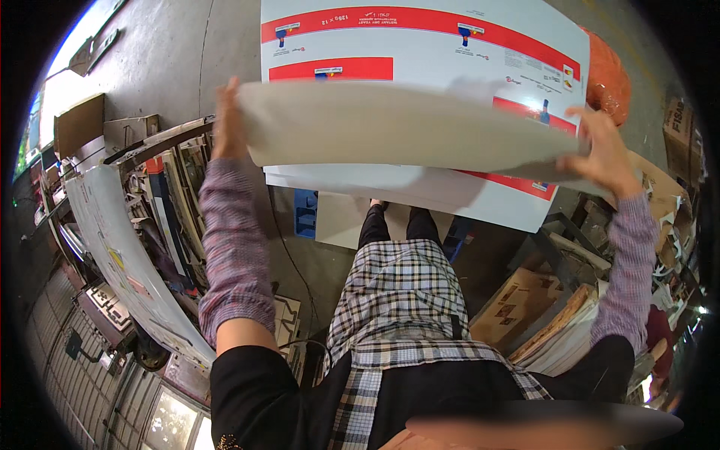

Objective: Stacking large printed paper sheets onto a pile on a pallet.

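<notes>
A plain grey-beige cardboard sheet, slightly curved and blurred by motion, spans the space between my two hands. Its left end is gripped by my left hand, whose fingers lie along the edge. At the other end my right hand curls its fingers and thumb round the corner. Beneath the raised sheet lies a stack of white printed sheets with red bands and small blue pictures. The raised sheet hides the middle of that stack.
An orange plastic bundle sits beyond the stack's right side. Boards and flat panels stand upright on my left. Cardboard pieces lean at lower right. A blue crate shows below the stack, and a cable crosses the floor.
</notes>
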A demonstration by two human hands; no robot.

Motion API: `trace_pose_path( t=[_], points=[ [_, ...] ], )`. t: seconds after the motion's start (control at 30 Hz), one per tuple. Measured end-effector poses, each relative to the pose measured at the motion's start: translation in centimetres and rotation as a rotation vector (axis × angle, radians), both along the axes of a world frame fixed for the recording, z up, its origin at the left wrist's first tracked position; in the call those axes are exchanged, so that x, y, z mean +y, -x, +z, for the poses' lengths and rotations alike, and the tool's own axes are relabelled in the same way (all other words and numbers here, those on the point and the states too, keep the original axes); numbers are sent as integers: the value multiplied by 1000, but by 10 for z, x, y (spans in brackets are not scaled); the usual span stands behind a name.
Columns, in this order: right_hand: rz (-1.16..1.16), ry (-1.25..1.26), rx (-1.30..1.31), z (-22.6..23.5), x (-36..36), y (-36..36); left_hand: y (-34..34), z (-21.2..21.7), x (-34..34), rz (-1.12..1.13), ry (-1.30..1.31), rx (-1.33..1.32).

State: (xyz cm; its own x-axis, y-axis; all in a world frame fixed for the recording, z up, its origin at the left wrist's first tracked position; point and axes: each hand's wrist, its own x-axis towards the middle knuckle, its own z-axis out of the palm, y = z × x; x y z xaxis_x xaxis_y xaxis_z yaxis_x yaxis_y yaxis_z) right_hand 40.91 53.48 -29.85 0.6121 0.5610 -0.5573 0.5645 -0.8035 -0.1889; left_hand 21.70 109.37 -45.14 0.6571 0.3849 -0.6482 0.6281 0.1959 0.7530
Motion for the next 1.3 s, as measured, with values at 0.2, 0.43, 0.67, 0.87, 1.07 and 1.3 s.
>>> trace_pose_path(
  t=[0.2, 0.43, 0.67, 0.87, 1.07, 1.3],
  points=[
    [368, 61, 192, -18, -3, 173, 102, -14, 11, -554, 129, 785],
    [192, 45, 97, -1, 3, 235, 140, 25, 10, -473, -112, 521],
    [162, -99, 134, -96, 15, 160, 163, 22, -1, -155, 173, 564],
    [-134, -234, -466, -182, 111, -104, 87, 7, -10, -257, 192, 278],
    [-386, -208, 220, -178, 148, -150, 96, 133, -51, -295, -56, -20],
    [-203, -118, 499, -89, 125, -170, 126, 132, -40, -231, -37, -5]
  ],
)
